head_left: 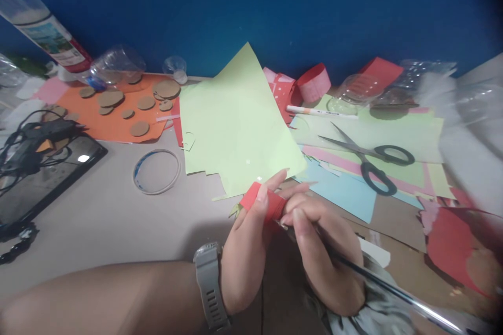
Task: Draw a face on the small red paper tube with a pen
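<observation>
My left hand [245, 251], with a grey watch [210, 277] on its wrist, holds a folded piece of red paper [269, 205] between thumb and fingers. Small yellow-green pointed paper tips [234, 211] stick out at its left side. My right hand [326, 241] pinches a long thin dark rod with a shiny silver end [416, 301]; its tip is close to the red paper's lower right edge. A large light green sheet [239, 120] with a stepped cut edge lies just beyond both hands.
Open scissors [363, 154] lie on coloured papers at the right, near a white marker [318, 112]. Left are a tape ring [157, 171], cardboard discs on orange paper [82, 120], a dark tablet-like device [51, 183] with cables and a bottle [47, 26]. A blue wall [251, 5] stands behind.
</observation>
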A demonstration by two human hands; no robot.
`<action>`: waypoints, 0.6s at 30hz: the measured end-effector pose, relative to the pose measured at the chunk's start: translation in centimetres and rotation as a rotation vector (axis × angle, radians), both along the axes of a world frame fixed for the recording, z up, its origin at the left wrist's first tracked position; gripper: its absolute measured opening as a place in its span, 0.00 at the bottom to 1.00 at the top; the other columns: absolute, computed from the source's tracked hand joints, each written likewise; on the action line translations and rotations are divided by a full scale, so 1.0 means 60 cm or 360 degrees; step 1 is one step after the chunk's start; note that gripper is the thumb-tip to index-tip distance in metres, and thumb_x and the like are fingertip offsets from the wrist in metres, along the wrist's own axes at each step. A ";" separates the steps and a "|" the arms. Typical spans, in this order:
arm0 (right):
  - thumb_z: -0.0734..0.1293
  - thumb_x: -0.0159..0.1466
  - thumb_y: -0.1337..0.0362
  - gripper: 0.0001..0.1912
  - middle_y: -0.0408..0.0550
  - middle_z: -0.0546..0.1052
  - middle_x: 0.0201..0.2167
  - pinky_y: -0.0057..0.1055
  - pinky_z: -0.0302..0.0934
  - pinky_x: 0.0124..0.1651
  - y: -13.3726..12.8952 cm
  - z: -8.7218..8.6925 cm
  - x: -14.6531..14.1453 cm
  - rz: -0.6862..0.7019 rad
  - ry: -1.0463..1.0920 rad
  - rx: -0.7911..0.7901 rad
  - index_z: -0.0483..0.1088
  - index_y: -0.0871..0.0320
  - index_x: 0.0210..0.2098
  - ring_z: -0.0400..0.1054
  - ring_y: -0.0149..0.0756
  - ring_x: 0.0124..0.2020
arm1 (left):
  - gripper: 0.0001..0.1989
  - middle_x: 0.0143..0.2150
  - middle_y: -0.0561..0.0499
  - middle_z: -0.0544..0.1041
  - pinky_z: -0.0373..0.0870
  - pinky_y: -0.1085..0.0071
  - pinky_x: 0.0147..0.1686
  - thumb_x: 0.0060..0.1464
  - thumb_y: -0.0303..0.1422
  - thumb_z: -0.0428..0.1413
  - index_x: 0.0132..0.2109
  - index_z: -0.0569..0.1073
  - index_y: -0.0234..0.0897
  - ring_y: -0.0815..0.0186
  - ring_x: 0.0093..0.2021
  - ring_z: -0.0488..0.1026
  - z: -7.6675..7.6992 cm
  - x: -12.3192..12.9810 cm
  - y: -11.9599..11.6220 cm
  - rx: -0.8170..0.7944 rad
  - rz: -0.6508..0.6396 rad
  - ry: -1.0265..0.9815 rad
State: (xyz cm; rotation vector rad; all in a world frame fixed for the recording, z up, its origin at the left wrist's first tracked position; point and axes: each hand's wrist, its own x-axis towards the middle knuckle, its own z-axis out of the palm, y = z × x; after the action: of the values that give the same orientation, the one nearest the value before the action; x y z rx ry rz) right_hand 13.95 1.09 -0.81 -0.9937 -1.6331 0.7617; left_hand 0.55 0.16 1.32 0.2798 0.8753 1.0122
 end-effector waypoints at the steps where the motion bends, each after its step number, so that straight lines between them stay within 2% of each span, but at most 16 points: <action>1: 0.67 0.83 0.72 0.16 0.39 0.77 0.29 0.36 0.65 0.33 0.000 0.000 0.000 -0.0016 0.0010 0.0013 0.71 0.48 0.39 0.72 0.39 0.28 | 0.31 0.70 0.43 0.93 0.64 0.45 0.88 0.85 0.55 0.56 0.77 0.83 0.41 0.45 0.81 0.81 -0.001 0.000 0.000 -0.0010 0.0004 0.0001; 6: 0.69 0.77 0.75 0.15 0.39 0.77 0.28 0.38 0.67 0.34 0.003 0.008 0.002 0.0167 -0.0138 0.0072 0.71 0.48 0.39 0.71 0.40 0.27 | 0.31 0.72 0.46 0.92 0.68 0.45 0.87 0.84 0.57 0.56 0.77 0.83 0.46 0.45 0.79 0.82 -0.005 -0.002 0.000 0.0017 -0.0038 0.0035; 10: 0.68 0.80 0.73 0.16 0.38 0.76 0.28 0.37 0.65 0.32 0.004 0.003 -0.001 0.0015 -0.0032 0.0008 0.71 0.48 0.39 0.72 0.39 0.27 | 0.32 0.72 0.42 0.92 0.65 0.44 0.88 0.85 0.56 0.55 0.78 0.83 0.42 0.43 0.82 0.80 -0.003 -0.001 0.000 -0.0008 -0.0002 0.0010; 15: 0.69 0.76 0.74 0.15 0.38 0.74 0.27 0.37 0.65 0.35 0.005 -0.001 0.001 0.0172 -0.0145 0.0112 0.68 0.48 0.38 0.67 0.38 0.28 | 0.32 0.73 0.43 0.91 0.64 0.42 0.89 0.83 0.59 0.57 0.77 0.83 0.46 0.43 0.80 0.82 -0.003 0.000 -0.001 0.0008 -0.0016 0.0031; 18: 0.68 0.79 0.75 0.15 0.37 0.75 0.28 0.35 0.64 0.34 0.007 0.006 0.004 0.0087 -0.0114 0.0019 0.70 0.48 0.39 0.69 0.37 0.28 | 0.31 0.73 0.42 0.91 0.66 0.44 0.88 0.83 0.57 0.57 0.76 0.84 0.43 0.43 0.82 0.80 -0.004 -0.001 -0.002 -0.0005 0.0005 0.0010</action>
State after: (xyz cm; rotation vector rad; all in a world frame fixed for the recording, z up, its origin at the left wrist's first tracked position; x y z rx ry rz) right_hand 14.18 1.48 -0.46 -0.9815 -1.7305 0.7597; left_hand 0.50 0.07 1.05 0.2791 0.8829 1.0135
